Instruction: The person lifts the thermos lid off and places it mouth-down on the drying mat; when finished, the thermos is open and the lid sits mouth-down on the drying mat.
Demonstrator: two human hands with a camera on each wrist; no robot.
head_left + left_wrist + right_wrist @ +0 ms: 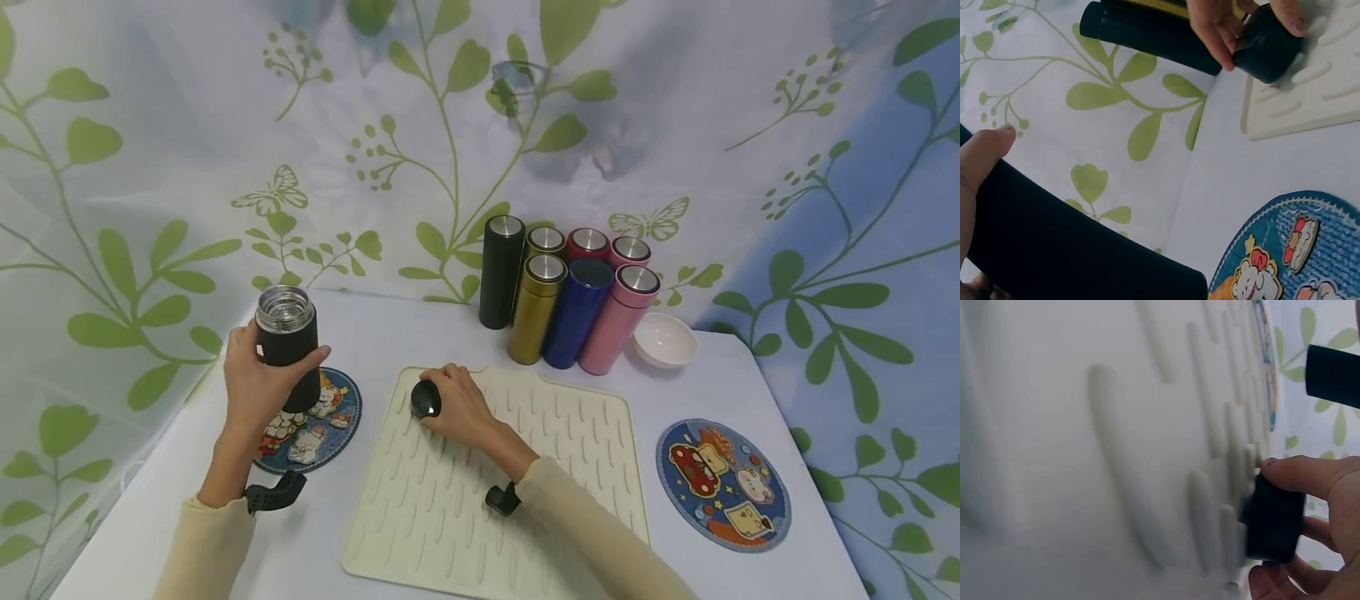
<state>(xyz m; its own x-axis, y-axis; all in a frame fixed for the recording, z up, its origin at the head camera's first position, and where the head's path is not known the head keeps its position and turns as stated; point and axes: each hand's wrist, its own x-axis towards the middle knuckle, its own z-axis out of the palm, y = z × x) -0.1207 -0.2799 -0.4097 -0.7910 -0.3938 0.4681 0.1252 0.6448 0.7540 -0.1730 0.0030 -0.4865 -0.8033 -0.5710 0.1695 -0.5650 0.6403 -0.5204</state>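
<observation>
My left hand point(255, 379) grips a black vacuum flask point(287, 346) around its side, with the thumb across the front. The flask has no lid on, and its silver mouth shows at the top. It stands upright at the round blue cartoon coaster point(347, 414) on the left, overlapping it in the head view. With thumb and fingers, my right hand point(463, 407) holds the black flask lid point(425, 399) at the top left corner of a cream ridged drying mat point(480, 517). The right wrist view shows the lid point(1277, 519) close over the mat's ridges.
Several capped flasks cluster behind the mat: a tall black one point(501, 275), gold ones point(534, 321), a blue one point(576, 321), a red one and pink ones point(611, 329). A white bowl point(666, 340) sits beside them. Another cartoon coaster point(723, 533) lies at right.
</observation>
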